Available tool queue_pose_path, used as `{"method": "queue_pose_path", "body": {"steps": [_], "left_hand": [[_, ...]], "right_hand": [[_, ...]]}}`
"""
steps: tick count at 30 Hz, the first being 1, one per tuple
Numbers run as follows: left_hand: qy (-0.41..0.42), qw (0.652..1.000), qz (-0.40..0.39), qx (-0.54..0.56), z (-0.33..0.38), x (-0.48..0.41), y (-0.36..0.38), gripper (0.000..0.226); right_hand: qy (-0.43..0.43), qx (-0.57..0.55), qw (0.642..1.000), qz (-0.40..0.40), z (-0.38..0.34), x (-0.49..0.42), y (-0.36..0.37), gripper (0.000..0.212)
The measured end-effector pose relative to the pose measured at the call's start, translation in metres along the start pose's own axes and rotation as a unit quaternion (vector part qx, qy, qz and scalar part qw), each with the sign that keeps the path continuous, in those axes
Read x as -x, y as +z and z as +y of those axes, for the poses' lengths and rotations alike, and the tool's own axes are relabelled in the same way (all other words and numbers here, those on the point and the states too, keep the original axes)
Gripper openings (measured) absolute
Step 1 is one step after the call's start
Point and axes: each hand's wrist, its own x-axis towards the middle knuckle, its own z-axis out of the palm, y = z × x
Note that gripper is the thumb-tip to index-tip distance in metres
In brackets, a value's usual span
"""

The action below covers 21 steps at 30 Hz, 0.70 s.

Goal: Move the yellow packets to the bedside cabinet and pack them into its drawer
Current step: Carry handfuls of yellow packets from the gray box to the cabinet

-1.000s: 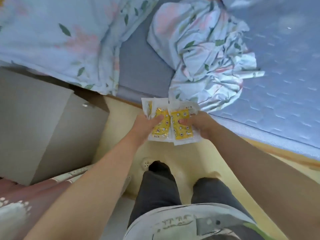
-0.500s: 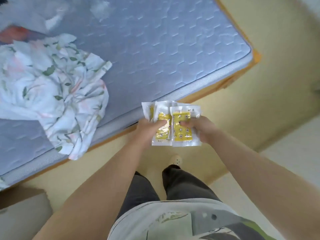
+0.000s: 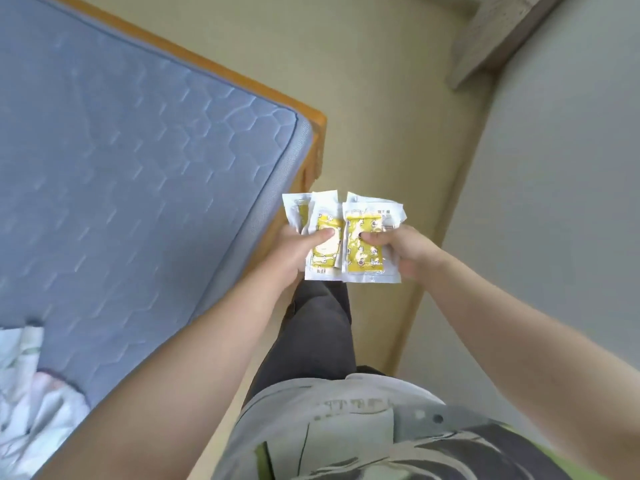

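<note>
I hold a fan of yellow packets (image 3: 363, 252) with clear white-edged wrappers in front of my body, above the floor. My left hand (image 3: 294, 251) grips the left packets (image 3: 323, 254), its thumb pressed on the yellow front. My right hand (image 3: 405, 251) pinches the right-hand packet, thumb on its face and fingers behind. The packets overlap, so how many there are stays hidden. The bedside cabinet and its drawer are out of view.
A bed with a blue quilted mattress (image 3: 138, 188) and orange wooden frame (image 3: 313, 140) fills the left; its corner is just left of my hands. Floral bedding (image 3: 31, 393) lies at the lower left. Beige floor (image 3: 374, 98) runs ahead, a grey strip (image 3: 554, 188) at right.
My view has swung right along the bed, from the cabinet and bedding to the mattress's far corner. Both hands keep the same hold on the packets.
</note>
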Motion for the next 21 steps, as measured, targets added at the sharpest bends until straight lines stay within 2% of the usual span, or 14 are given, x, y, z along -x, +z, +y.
{"method": "queue_pose_path", "body": {"steps": [4, 7, 10, 13, 14, 17, 21], "left_hand": [[-0.021, 0.998, -0.054, 0.013, 0.071, -0.080, 0.022, 0.024], [-0.028, 0.997, -0.066, -0.006, 0.127, -0.131, 0.038, 0.039], [-0.032, 0.998, -0.052, -0.034, 0.177, -0.174, 0.061, 0.036], [-0.044, 0.996, -0.033, -0.068, 0.214, -0.215, 0.082, 0.070], [-0.042, 0.996, -0.028, -0.072, 0.225, -0.229, 0.088, 0.066], [-0.046, 0.993, 0.002, -0.111, 0.261, -0.274, 0.110, 0.031], [-0.040, 0.992, 0.040, -0.114, 0.303, -0.327, 0.136, 0.014]], "right_hand": [[-0.011, -0.020, 0.999, 0.041, -0.085, -0.048, -0.018, 0.021], [-0.007, -0.023, 0.997, 0.069, -0.149, -0.077, -0.026, 0.020], [-0.003, -0.037, 0.994, 0.099, -0.203, -0.103, -0.036, 0.016], [0.001, -0.042, 0.993, 0.110, -0.249, -0.123, -0.047, 0.017], [0.006, -0.041, 0.993, 0.109, -0.263, -0.130, -0.051, 0.018], [0.011, -0.032, 0.994, 0.100, -0.313, -0.159, -0.070, 0.020], [0.009, -0.003, 0.994, 0.109, -0.373, -0.212, -0.096, 0.025]]}}
